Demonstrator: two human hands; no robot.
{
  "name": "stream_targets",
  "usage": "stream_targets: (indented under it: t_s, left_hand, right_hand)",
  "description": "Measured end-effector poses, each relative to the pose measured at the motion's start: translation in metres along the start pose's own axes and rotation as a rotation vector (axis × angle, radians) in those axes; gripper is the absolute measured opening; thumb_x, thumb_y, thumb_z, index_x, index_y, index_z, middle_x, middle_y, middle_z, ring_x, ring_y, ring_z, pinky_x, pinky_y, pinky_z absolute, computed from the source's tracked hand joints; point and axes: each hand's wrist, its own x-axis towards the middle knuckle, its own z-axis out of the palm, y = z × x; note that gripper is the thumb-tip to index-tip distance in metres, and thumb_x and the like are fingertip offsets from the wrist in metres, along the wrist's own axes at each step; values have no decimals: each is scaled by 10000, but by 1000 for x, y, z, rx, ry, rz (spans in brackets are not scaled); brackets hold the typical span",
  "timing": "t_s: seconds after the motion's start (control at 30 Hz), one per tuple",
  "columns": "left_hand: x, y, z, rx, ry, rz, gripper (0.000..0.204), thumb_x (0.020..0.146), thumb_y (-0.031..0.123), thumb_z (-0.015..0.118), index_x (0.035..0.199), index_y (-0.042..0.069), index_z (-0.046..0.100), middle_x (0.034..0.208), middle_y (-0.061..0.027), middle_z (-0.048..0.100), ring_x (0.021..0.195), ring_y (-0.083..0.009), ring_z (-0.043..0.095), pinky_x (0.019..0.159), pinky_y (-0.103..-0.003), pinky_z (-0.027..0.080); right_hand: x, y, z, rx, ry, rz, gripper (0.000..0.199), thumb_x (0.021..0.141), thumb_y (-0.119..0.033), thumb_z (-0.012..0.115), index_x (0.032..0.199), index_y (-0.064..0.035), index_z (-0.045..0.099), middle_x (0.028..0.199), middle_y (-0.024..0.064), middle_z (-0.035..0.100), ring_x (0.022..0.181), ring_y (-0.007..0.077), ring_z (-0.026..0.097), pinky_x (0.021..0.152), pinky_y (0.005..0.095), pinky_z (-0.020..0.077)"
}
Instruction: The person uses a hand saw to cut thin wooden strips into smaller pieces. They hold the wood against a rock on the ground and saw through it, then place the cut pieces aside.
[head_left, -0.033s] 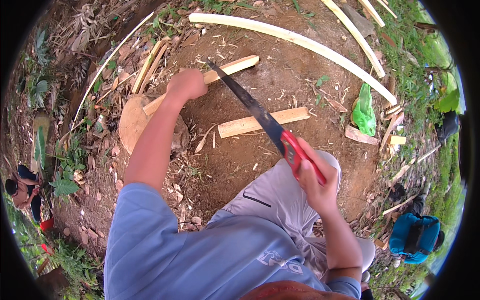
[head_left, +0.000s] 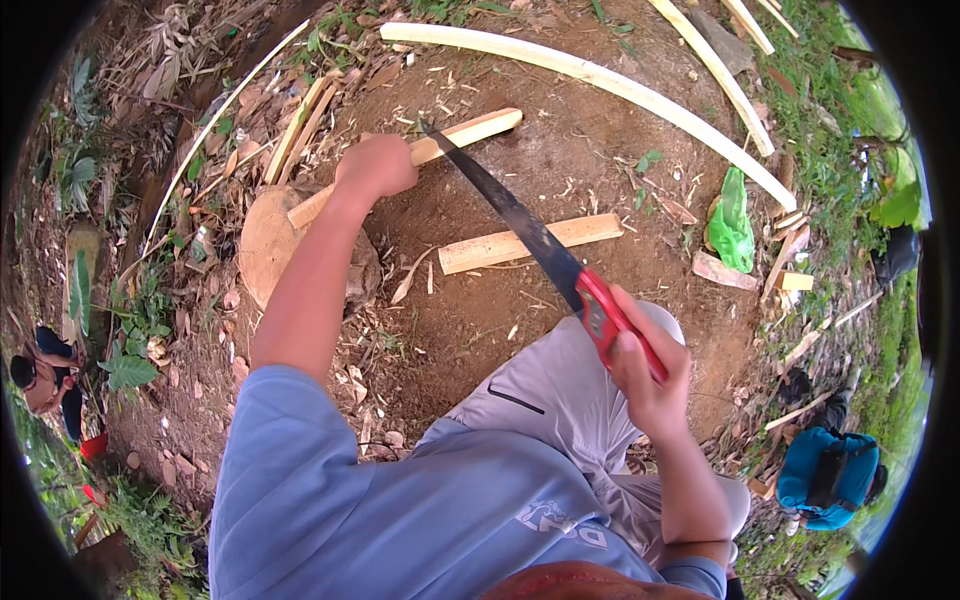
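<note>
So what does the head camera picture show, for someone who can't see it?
A person's right hand holds a red-handled handsaw across a pale wooden strip, gripped by the left hand over a stump. Wood pieces litter bare dirt.

Soft, even daylight fills the scene — no hard shadows, no glare. Focus is sharp at the centre; fisheye distortion bends straight edges toward the rim — black vignette surrounds all.
</note>
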Motion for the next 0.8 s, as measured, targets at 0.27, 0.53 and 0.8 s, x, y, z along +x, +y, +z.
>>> stream_targets:
  t_s: [0.27, 0.53, 0.8]
  left_hand:
    - [1, 0, -2, -8, -29, 25, 307, 893, 201, 704, 1123, 30, 812, 1162, -198, 800, 1073, -375, 784, 949, -485, 631]
    - [5, -3, -1, -20, -33, 52, 322, 885, 206, 698, 1127, 27, 812, 1141, -220, 796, 1063, -394, 780, 951, -496, 628]
    - [12, -8, 5, 1, 13, 76, 341, 872, 233, 693, 1104, 10, 806, 1098, -257, 787, 1019, -417, 782, 939, -509, 625]
  right_hand:
    - [31, -17, -11, 90, 209, 2, 463, 1143, -149, 528, 1561, 47, 570, 694, -62, 546, 570, 8, 431, 534, 222, 327]
    - [1, 9, -11, 50, 0, -79, 481, 1119, -197, 579, 1533, 48, 600, 770, -41, 625, 597, 16, 474, 562, 212, 367]
    - [-5, 70, 9, 147, 70, -40, 465, 1139, -184, 553, 1543, 44, 589, 808, -42, 618, 636, 18, 478, 586, 209, 376]
